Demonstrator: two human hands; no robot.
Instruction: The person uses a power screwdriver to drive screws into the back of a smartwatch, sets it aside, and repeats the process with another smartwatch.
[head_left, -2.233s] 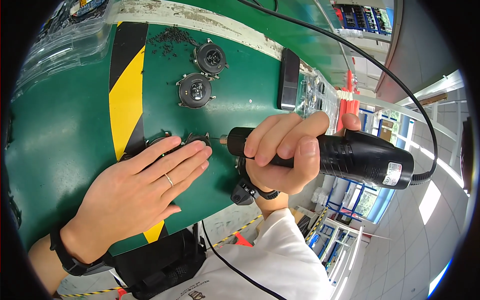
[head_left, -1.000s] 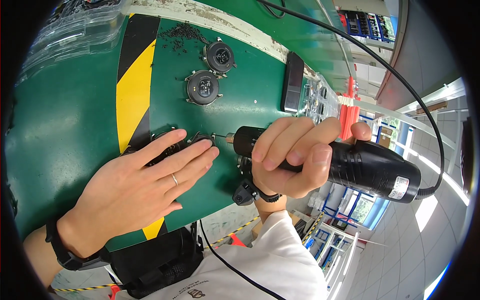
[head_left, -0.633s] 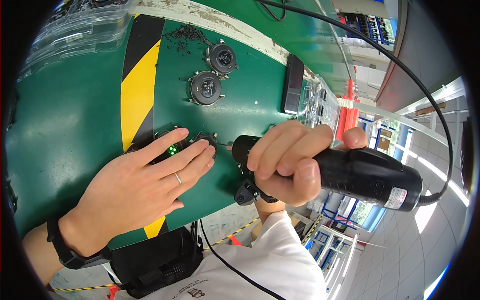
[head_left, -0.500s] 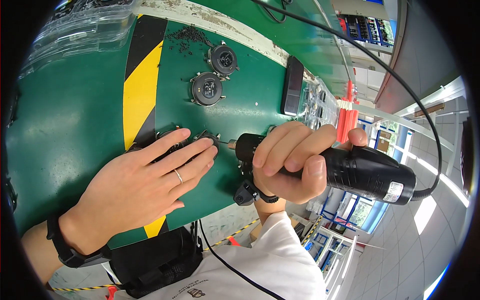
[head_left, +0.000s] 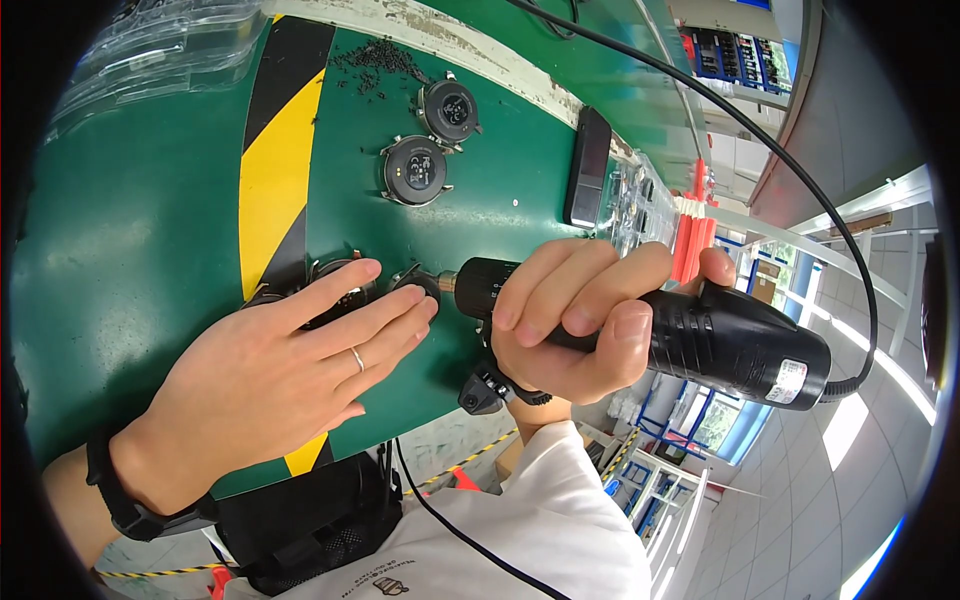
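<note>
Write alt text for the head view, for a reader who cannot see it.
The right hand grips a black corded electric screwdriver, its tip at a small round black part that the left hand holds flat on a green work mat. Two more round parts and a pile of tiny black screws lie farther up the mat.

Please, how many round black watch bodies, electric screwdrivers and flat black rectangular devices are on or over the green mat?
Round black watch bodies: 4
Black corded electric screwdriver, in right hand: 1
Flat black rectangular device: 1
Total: 6
</note>
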